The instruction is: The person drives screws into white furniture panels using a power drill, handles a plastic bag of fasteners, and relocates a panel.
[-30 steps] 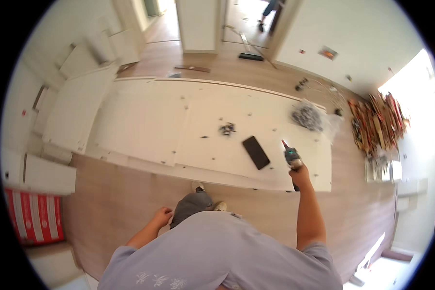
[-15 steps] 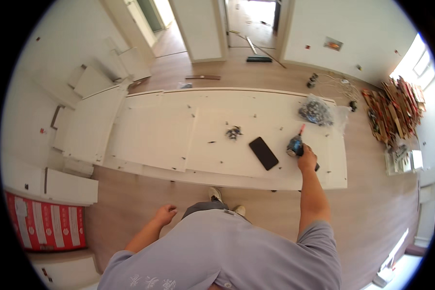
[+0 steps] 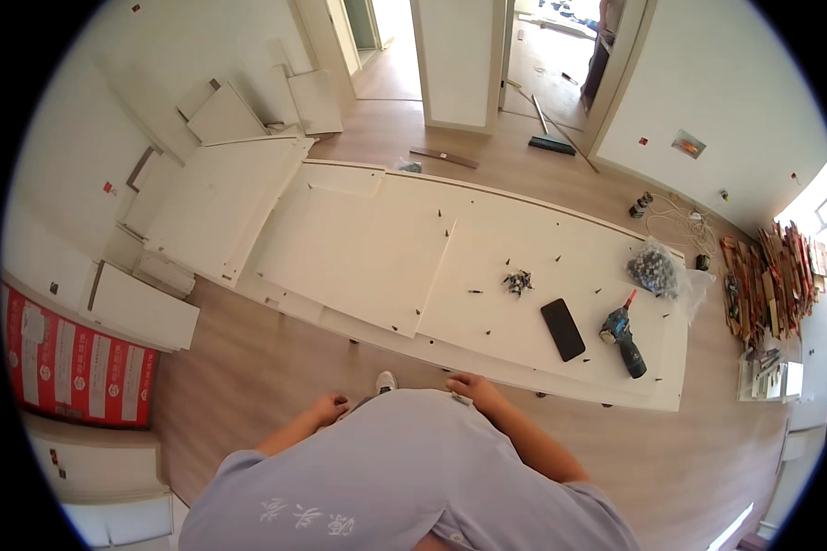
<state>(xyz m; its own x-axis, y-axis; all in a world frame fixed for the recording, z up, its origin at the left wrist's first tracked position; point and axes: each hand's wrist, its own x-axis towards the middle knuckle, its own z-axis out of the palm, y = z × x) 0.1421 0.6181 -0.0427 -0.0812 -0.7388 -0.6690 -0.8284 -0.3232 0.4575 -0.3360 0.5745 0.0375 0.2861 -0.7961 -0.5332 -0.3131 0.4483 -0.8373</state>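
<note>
"Cordless drill: where is it from the hands?"

"Beyond the right hand and well to its right, lying on the white panel. The left hand is farther off."

"How are the hands?"

"Apart from each other near the waist, the left loose and empty; whether the right grips anything, I cannot tell."

"Any room?"

"The panel's near edge runs just past the right hand. Bare surface borders the drill's right side; a phone lies near its left, bagged hardware near its tip."

"Its look?"

"Blue and black, red tip pointing away from the hands."
</note>
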